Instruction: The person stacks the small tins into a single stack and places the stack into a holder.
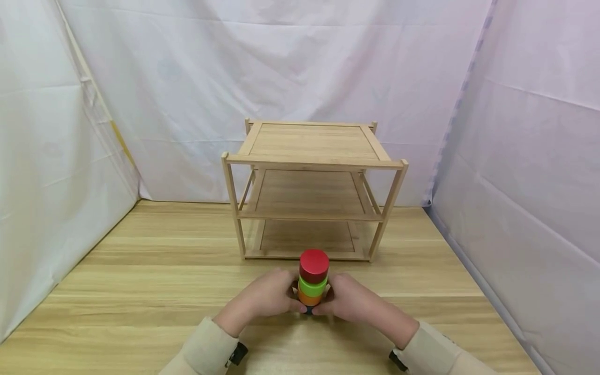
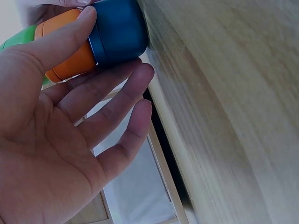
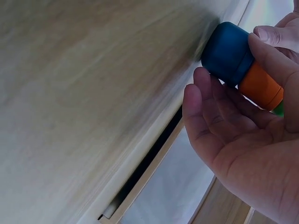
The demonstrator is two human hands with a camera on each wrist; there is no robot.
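Observation:
A stack of coloured cylinders stands upright on the table, with a red cylinder (image 1: 314, 264) on top, a green cylinder (image 1: 312, 287) and an orange cylinder (image 1: 310, 298) below, and a dark blue cylinder (image 2: 120, 31) at the bottom. From the left side, my left hand (image 1: 269, 292) grips the lower stack, its thumb across the orange and blue pieces. Opposite it, my right hand (image 1: 351, 298) grips the same part, thumb near the seam of blue and orange. Both thumbs face me and almost meet. In the wrist views the lower fingers curve loosely beside the blue piece.
Just behind the stack stands a wooden shelf rack (image 1: 309, 217) with three levels. White cloth (image 1: 300, 62) hangs at the back and along both sides. Wood-grain table surface (image 1: 140, 271) extends to the left and right of my hands.

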